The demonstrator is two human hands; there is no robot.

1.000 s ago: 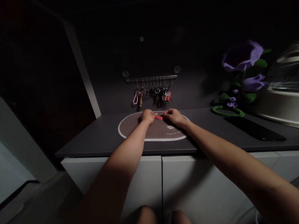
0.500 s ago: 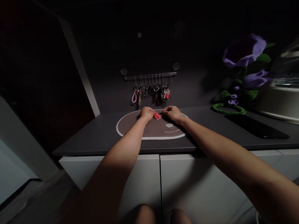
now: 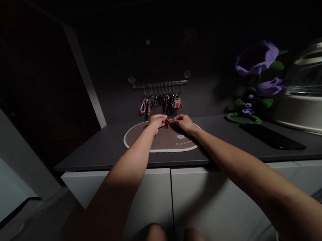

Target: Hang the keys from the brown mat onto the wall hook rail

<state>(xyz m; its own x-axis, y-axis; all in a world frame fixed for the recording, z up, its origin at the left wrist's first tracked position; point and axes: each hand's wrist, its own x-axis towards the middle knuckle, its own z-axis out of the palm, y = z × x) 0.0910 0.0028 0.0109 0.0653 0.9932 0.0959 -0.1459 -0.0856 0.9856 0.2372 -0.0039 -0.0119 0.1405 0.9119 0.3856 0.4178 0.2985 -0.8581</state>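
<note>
My left hand (image 3: 158, 123) grips a small red packet (image 3: 167, 123) by one side and holds it tilted on edge, just above the far rim of an oval brown mat (image 3: 165, 143). My right hand (image 3: 182, 123) sits a short way to the right, its fingertips pinched toward the packet. A thin dark sliver seems to span the gap, but it is too small to identify. Both hands are over the mat.
The mat lies on a dark countertop (image 3: 97, 150) above white cabinet doors (image 3: 210, 194). Several key bunches (image 3: 159, 103) hang from a rail behind it. To the right are purple artificial flowers (image 3: 256, 58), a green ring (image 3: 243, 120), a flat black slab (image 3: 272, 138) and a large silver appliance (image 3: 311, 106).
The red packet has gone from lying low between my hands to standing tilted in my left hand. My hands have drawn slightly apart, and the view has shifted a little.
</note>
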